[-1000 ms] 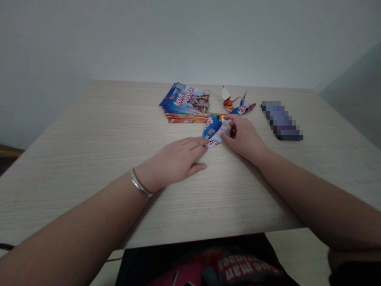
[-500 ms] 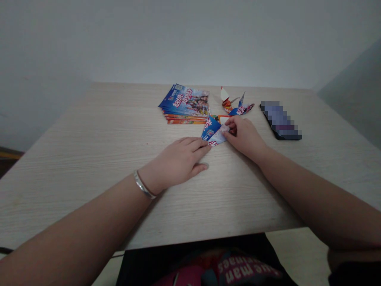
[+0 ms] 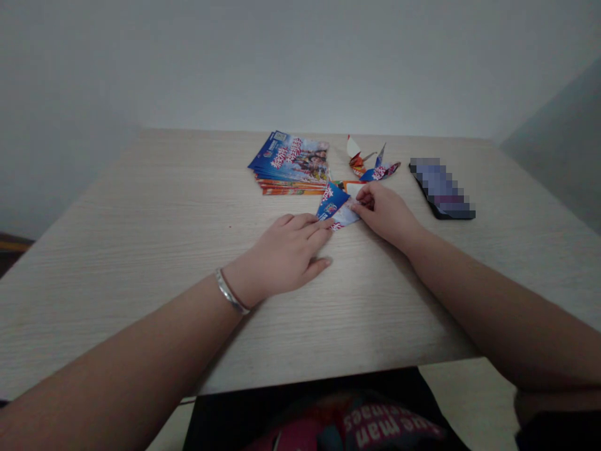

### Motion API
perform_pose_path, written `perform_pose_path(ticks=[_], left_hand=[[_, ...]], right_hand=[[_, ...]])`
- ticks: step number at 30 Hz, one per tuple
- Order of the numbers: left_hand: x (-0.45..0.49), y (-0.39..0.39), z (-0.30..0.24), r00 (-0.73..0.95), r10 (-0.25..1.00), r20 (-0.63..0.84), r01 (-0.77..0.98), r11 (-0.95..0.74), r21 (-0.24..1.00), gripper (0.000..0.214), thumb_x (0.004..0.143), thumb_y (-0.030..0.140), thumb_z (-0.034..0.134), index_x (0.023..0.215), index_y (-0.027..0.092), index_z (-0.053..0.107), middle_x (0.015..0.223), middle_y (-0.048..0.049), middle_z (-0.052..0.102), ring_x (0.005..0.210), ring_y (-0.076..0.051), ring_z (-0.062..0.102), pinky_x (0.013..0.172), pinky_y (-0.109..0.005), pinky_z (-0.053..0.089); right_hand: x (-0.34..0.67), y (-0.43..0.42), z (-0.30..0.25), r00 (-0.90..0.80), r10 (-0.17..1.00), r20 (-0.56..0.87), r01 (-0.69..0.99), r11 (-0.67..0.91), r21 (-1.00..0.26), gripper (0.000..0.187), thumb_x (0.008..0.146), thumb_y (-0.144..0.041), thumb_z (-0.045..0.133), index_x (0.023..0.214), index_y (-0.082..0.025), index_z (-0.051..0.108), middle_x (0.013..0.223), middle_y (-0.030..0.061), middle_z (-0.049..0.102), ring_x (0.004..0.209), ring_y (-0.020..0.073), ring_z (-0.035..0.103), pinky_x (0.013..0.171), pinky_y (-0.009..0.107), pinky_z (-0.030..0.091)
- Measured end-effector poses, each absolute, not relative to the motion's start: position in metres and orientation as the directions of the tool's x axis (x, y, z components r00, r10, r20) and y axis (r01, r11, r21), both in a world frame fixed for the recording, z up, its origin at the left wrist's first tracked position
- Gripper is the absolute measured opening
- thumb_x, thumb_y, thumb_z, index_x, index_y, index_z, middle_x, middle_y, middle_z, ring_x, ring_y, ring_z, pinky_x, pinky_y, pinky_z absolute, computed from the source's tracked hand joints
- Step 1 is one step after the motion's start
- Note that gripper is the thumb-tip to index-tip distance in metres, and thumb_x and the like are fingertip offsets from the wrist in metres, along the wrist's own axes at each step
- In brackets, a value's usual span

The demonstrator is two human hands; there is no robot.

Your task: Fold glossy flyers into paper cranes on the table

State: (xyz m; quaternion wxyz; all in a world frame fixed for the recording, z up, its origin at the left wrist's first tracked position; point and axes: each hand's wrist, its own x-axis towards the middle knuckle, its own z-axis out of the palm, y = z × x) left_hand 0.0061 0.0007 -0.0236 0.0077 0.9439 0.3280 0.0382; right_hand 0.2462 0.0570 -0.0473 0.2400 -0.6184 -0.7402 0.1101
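A folded blue printed paper (image 3: 334, 202) lies on the table between my hands, with white-and-red lettering on it. My left hand (image 3: 290, 254) rests flat with its fingers stretched out, the fingertips pressing on the paper's lower left edge and the thumb apart on the table. At the paper's right side, my right hand (image 3: 389, 216) pinches the edge between thumb and fingers. Part of the paper is hidden under the fingers of both hands. A silver bangle (image 3: 231, 292) circles my left wrist.
A fanned stack of printed flyers (image 3: 291, 160) lies behind the paper. Right of it stand an orange-and-white folded paper crane (image 3: 357, 164) and a blue one (image 3: 379, 170). Farther right lies a phone (image 3: 442, 189) with a blurred screen. The pale wooden table (image 3: 164, 207) meets a wall (image 3: 300, 69).
My left hand has slid slightly to the right, its fingers reaching a little further over the paper. My right hand keeps its pinch at nearly the same spot.
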Motion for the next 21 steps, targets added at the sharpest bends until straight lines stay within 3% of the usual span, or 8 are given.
perform_pose_path(ticks=[7,12,17,21], left_hand=[[0.005,0.002,-0.027,0.779,0.623,0.067,0.622,-0.782,0.042,0.059,0.1,0.048,0.044,0.146,0.011,0.045,0.149,-0.014,0.052,0.13,-0.033,0.049,0.107,-0.05,0.041],[0.005,0.002,-0.027,0.789,0.611,0.067,0.61,-0.791,0.041,0.057,0.101,0.048,0.043,0.146,0.013,0.047,0.153,-0.0099,0.049,0.133,-0.033,0.047,0.108,-0.05,0.041],[0.005,0.002,-0.027,0.782,0.618,0.077,0.617,-0.786,0.04,0.056,0.1,0.047,0.044,0.145,0.014,0.048,0.152,-0.0124,0.049,0.132,-0.032,0.048,0.108,-0.05,0.04],[0.004,0.003,-0.028,0.788,0.611,0.075,0.609,-0.792,0.047,0.057,0.1,0.048,0.044,0.144,0.012,0.049,0.151,-0.0137,0.05,0.133,-0.031,0.048,0.109,-0.049,0.039]], right_hand=[[0.247,0.059,-0.046,-0.164,0.963,0.213,0.891,0.237,-0.388,0.012,0.087,-0.031,0.062,0.09,-0.021,0.066,0.084,0.0054,0.071,0.076,0.0216,0.062,0.066,0.034,0.045],[0.244,0.049,-0.039,-0.243,0.936,0.256,0.918,0.307,-0.251,0.017,0.09,-0.032,0.057,0.093,-0.021,0.069,0.099,0.0084,0.069,0.092,0.0244,0.063,0.079,0.038,0.048],[0.231,0.033,-0.035,-0.223,0.931,0.289,0.962,0.258,-0.089,0.048,0.084,-0.065,0.059,0.095,-0.02,0.067,0.107,0.0153,0.067,0.102,0.0347,0.059,0.085,0.048,0.047],[0.226,0.03,-0.038,-0.218,0.929,0.299,0.971,0.236,-0.027,0.056,0.08,-0.071,0.059,0.099,-0.018,0.064,0.113,0.0189,0.065,0.107,0.0389,0.057,0.086,0.052,0.045]])
